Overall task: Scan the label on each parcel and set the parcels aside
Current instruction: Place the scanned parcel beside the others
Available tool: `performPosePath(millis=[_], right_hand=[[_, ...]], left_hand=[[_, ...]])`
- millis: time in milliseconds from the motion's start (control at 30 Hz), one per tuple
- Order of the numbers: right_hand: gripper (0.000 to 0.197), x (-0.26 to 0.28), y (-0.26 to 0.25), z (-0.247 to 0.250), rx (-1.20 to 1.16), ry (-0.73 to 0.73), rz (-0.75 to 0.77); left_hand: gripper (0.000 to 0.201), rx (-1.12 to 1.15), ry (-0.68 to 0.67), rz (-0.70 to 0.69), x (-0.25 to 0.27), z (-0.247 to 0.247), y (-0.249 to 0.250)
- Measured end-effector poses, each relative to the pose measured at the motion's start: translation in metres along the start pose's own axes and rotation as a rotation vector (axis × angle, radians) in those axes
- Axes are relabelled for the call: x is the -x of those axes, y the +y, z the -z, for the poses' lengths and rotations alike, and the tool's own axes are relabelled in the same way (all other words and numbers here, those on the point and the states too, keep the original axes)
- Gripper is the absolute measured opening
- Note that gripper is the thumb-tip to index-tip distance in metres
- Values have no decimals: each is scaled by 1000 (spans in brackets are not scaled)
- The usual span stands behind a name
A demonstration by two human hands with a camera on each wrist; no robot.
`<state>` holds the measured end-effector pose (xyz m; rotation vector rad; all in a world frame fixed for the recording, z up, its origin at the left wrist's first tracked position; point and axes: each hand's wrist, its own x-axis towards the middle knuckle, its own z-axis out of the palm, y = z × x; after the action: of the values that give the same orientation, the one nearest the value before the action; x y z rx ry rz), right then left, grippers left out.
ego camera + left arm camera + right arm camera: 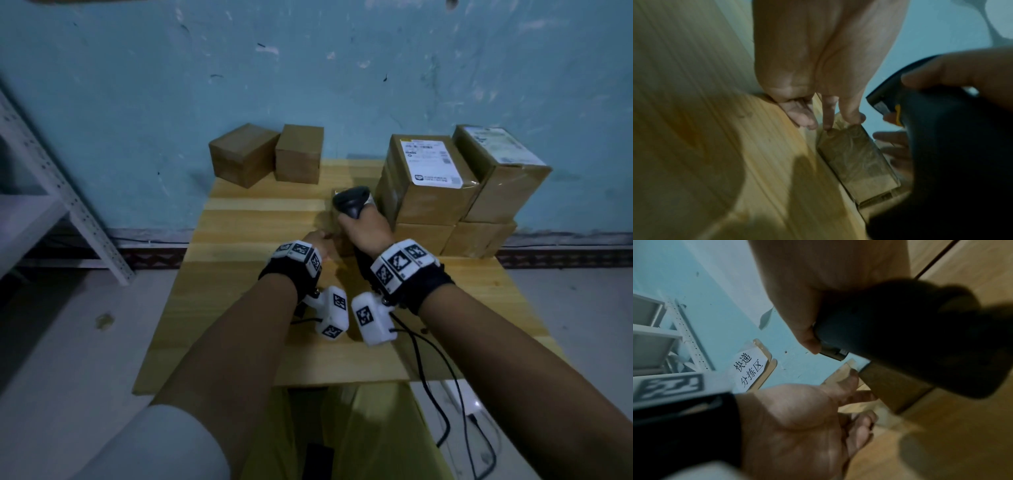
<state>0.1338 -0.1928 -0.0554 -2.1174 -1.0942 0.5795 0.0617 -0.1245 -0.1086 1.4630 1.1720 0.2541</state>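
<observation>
A small brown parcel (855, 159) wrapped in clear tape lies on the wooden table (239, 308). My left hand (838, 120) pinches its far end with thumb and forefinger, and the other fingers are curled beside it. My right hand (363, 229) grips a black handheld scanner (352, 202) by its handle just above the parcel, head pointing away from me. In the right wrist view the scanner (910, 337) covers most of the parcel (894, 386). In the head view my hands hide the parcel almost wholly.
Two plain brown boxes (245, 156) (299, 154) stand at the table's back left. A stack of labelled boxes (431, 178) (503, 171) fills the back right. A white metal shelf (51, 192) stands to the left. Black cables (431, 370) run off the near edge.
</observation>
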Motion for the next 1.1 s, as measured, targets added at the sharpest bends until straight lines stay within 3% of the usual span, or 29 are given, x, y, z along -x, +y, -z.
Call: performPosePath(millis=[133, 267, 433, 567, 667, 733, 800, 867, 967, 1033, 1100], right_hand=[[21, -13, -16, 7, -11, -50, 18], [27, -27, -26, 7, 25, -87, -12], [26, -36, -25, 5, 55, -75, -31], [25, -36, -19, 4, 36, -73, -62], [29, -39, -18, 8, 19, -91, -74], [32, -40, -18, 9, 7, -109, -83], [34, -41, -18, 9, 6, -118, -84], [34, -41, -18, 9, 19, -119, -65], [28, -42, -16, 7, 53, -127, -6], [27, -45, -14, 6, 46, -137, 11], [31, -49, -13, 6, 20, -136, 4]], left_hand=[[42, -83, -33, -17, 3, 3, 3], [57, -148, -55, -6, -7, 3, 1], [56, -117, -79, -15, -13, 2, 1], [50, -76, -75, -54, -9, 4, -3], [32, 21, -72, -114, -4, 12, -9], [20, 117, -109, -47, -6, 26, -7], [25, 217, -101, 38, -10, 45, 0], [26, 224, 22, 13, -19, 64, 15], [9, 11, 333, -150, -36, 84, 41], [22, -96, 429, -236, -53, 90, 54], [39, -183, 467, -230, -69, 91, 63]])
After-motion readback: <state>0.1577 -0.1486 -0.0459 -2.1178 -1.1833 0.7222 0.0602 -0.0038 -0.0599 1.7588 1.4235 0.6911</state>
